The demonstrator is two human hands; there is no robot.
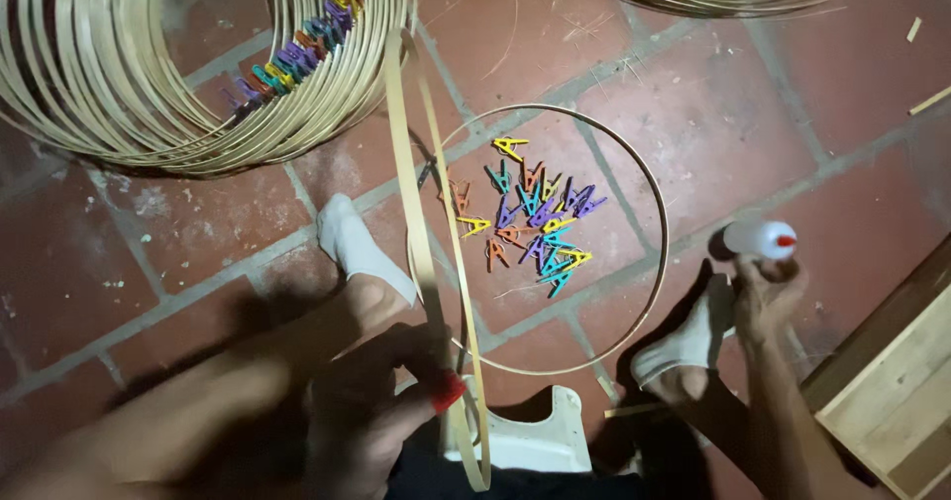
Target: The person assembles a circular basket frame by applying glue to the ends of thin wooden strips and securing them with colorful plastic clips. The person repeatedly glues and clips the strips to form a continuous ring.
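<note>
Smooth pale bamboo hoop (634, 193), glossy plastic clothespins (530, 218), rough matt brick floor (198, 222)

Multicoloured clothespins (531, 218), pale bamboo hoop (634, 153), perhaps red-capped white bottle (761, 239), terracotta floor tiles (693, 94)

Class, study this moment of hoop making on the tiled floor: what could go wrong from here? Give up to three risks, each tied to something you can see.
1. The left hand pinches the bent bamboo strip near a red clip; if the grip slips, the strip may spring open.
2. The right hand holds a white bottle low over the floor; it might drip.
3. Loose coloured clips lie near the socked feet and could be stepped on.
</note>
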